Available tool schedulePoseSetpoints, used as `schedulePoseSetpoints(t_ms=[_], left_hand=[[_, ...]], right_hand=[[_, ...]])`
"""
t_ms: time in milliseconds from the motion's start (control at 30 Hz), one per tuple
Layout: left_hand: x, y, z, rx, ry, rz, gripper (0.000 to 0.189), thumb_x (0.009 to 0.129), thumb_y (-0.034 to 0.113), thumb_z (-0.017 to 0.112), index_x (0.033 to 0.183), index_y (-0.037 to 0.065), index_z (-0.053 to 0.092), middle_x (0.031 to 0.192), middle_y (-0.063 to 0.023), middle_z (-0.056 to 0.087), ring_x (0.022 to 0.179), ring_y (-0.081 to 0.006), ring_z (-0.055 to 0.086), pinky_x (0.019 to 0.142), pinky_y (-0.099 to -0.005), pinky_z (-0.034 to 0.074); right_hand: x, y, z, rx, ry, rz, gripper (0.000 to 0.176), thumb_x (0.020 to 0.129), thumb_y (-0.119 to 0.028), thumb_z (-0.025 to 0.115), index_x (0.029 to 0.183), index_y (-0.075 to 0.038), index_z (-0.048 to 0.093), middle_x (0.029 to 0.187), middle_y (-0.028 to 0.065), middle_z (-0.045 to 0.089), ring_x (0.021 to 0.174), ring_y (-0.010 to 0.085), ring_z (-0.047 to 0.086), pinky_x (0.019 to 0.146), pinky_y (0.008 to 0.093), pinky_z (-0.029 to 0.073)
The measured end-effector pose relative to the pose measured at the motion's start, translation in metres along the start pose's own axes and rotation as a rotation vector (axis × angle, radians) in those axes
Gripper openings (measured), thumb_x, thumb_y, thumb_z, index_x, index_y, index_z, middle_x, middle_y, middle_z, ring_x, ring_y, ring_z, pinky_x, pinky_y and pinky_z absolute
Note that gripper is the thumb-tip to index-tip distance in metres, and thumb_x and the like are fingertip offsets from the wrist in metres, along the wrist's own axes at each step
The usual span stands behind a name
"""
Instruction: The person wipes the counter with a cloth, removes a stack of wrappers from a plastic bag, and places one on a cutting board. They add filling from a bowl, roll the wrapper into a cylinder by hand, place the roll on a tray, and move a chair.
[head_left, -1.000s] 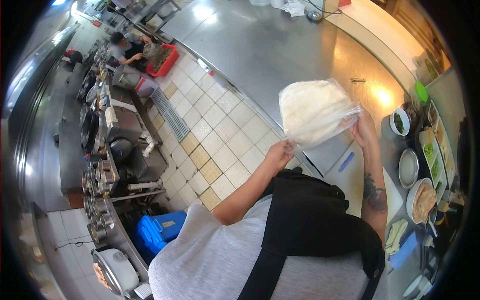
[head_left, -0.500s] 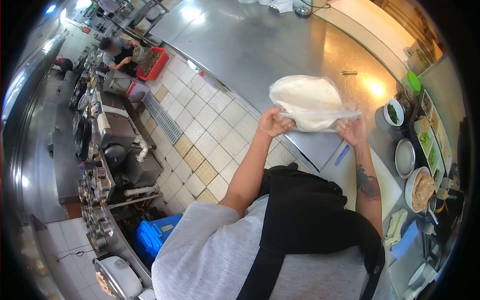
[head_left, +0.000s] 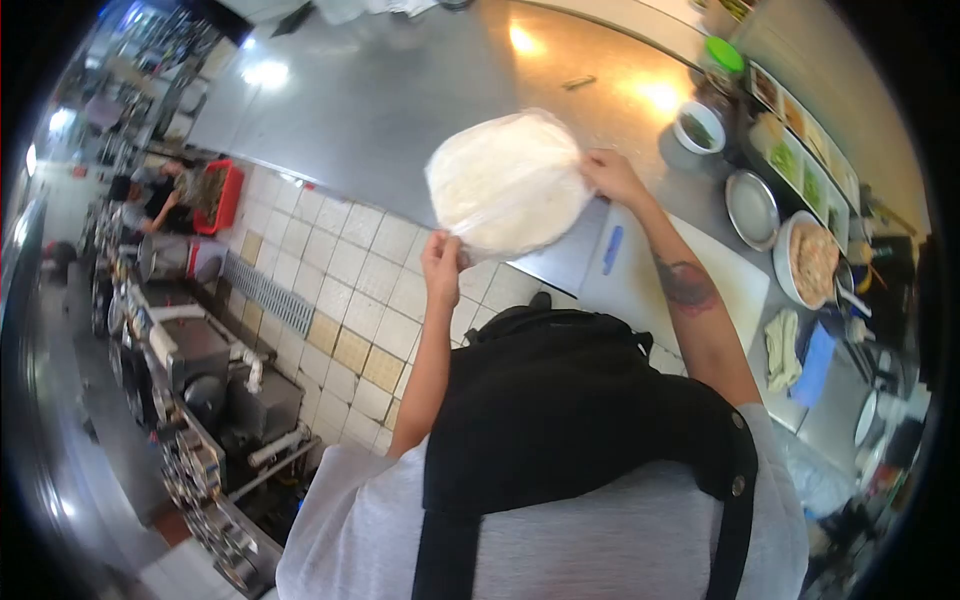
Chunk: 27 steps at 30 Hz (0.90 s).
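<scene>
Both of my hands hold a clear plastic bag with a stack of round white flatbreads [head_left: 508, 182] above the edge of a steel counter [head_left: 400, 100]. My left hand [head_left: 442, 262] grips the bag's near lower edge. My right hand [head_left: 610, 175] grips its right edge. The bag hangs flat and faces up, partly over the tiled floor [head_left: 350, 280]. A white cutting board [head_left: 700, 290] with a blue-handled knife [head_left: 612, 250] lies just right of the bag.
Bowls and trays of greens and fillings [head_left: 800, 150] line the counter's right side, beside a metal dish [head_left: 752, 205] and a plate of food [head_left: 812, 262]. Folded cloths [head_left: 800, 350] lie near. Stoves and pots [head_left: 190, 400] stand left. A person [head_left: 165, 195] crouches by a red crate [head_left: 225, 195] at far left.
The view has swung right and down. My hands have turned the bag of flatbreads flatter and brought it left, my left hand dropping to its lower edge.
</scene>
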<state>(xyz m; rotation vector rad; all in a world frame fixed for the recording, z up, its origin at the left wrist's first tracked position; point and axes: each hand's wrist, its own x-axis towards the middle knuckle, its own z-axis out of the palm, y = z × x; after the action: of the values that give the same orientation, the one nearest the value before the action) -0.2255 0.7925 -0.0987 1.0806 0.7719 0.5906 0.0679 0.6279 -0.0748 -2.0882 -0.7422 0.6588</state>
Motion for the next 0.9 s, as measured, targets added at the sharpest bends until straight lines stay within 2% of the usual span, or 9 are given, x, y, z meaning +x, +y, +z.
schedulePoseSetpoints(t_ms=[100,167,267,333,400,567,633,833,900], left_hand=[[0.003,-0.006,-0.001,0.288,0.005,0.217,0.012,0.089,0.012,0.057,0.08,0.008,0.051,0.068,0.0019,0.048,0.057,-0.0068,0.045,0.048,-0.0221,0.04],[0.016,-0.014,-0.003,0.383,0.1,0.321,0.013,0.089,0.015,0.058,0.086,0.006,0.05,0.073,-0.0006,0.05,0.057,-0.0075,0.046,0.048,-0.0238,0.041],[0.031,0.008,0.011,0.362,0.369,-0.253,0.048,0.083,0.041,0.061,0.114,0.009,0.043,0.108,-0.0109,0.051,0.094,-0.0246,0.054,0.071,-0.0414,0.052],[0.047,0.0,-0.024,0.239,0.121,-0.327,0.063,0.08,0.052,0.056,0.126,0.012,0.04,0.134,-0.0173,0.043,0.116,-0.036,0.048,0.089,-0.052,0.045],[0.057,0.011,-0.038,0.088,-0.006,-0.428,0.065,0.08,0.053,0.05,0.128,0.01,0.043,0.133,-0.0183,0.045,0.117,-0.034,0.048,0.091,-0.0507,0.042],[0.053,0.029,-0.015,0.251,0.033,-0.425,0.062,0.079,0.041,0.059,0.126,0.002,0.046,0.128,-0.0177,0.05,0.117,-0.0308,0.049,0.093,-0.0459,0.041],[0.055,0.019,-0.018,0.177,-0.107,-0.334,0.063,0.079,0.039,0.066,0.124,0.0,0.047,0.123,-0.0166,0.054,0.117,-0.0287,0.049,0.091,-0.0447,0.04],[0.021,0.016,0.014,0.544,0.268,-0.38,0.058,0.077,0.036,0.072,0.117,-0.002,0.052,0.117,-0.0125,0.058,0.108,-0.0257,0.055,0.086,-0.0395,0.042],[0.023,0.017,0.011,0.515,0.283,-0.406,0.058,0.077,0.035,0.073,0.117,-0.002,0.053,0.117,-0.012,0.059,0.104,-0.0258,0.057,0.084,-0.0379,0.042]], right_hand=[[-0.011,-0.012,0.001,-0.281,0.085,0.008,0.022,0.079,-0.026,0.055,0.083,-0.009,0.068,0.087,0.0154,0.068,0.088,0.0368,0.064,0.08,0.0467,0.049],[-0.004,0.001,0.009,-0.372,0.112,-0.041,0.021,0.078,-0.025,0.057,0.085,-0.01,0.07,0.088,0.0155,0.068,0.088,0.0347,0.065,0.078,0.0454,0.051],[-0.008,-0.005,0.014,-0.562,0.203,-0.095,0.022,0.077,-0.03,0.065,0.09,-0.013,0.071,0.091,0.0142,0.069,0.088,0.0313,0.067,0.073,0.0436,0.053],[-0.009,-0.008,0.014,-0.721,0.204,-0.036,0.026,0.076,-0.036,0.067,0.089,-0.014,0.072,0.092,0.01,0.07,0.09,0.0273,0.067,0.073,0.0449,0.053],[-0.021,-0.01,0.007,-0.618,0.203,-0.007,0.024,0.071,-0.038,0.069,0.079,-0.015,0.072,0.087,0.0108,0.069,0.09,0.0291,0.065,0.072,0.0483,0.051],[-0.089,-0.011,-0.039,-0.161,0.078,-0.083,0.043,0.07,-0.036,0.076,0.105,-0.012,0.069,0.106,0.0112,0.067,0.101,0.0309,0.061,0.087,0.0424,0.048],[-0.121,0.017,-0.044,-0.047,0.484,-0.339,0.037,0.073,-0.026,0.075,0.104,-0.007,0.068,0.108,0.0124,0.065,0.103,0.0308,0.06,0.09,0.0406,0.046],[-0.289,0.1,-0.118,-0.16,1.108,0.098,0.009,0.073,-0.012,0.069,0.08,-0.007,0.069,0.089,0.0117,0.065,0.091,0.0286,0.061,0.084,0.0374,0.048],[-0.337,0.126,-0.15,-0.449,1.114,0.186,0.019,0.073,-0.015,0.071,0.092,-0.014,0.071,0.105,0.0083,0.065,0.101,0.027,0.058,0.086,0.0419,0.046]])
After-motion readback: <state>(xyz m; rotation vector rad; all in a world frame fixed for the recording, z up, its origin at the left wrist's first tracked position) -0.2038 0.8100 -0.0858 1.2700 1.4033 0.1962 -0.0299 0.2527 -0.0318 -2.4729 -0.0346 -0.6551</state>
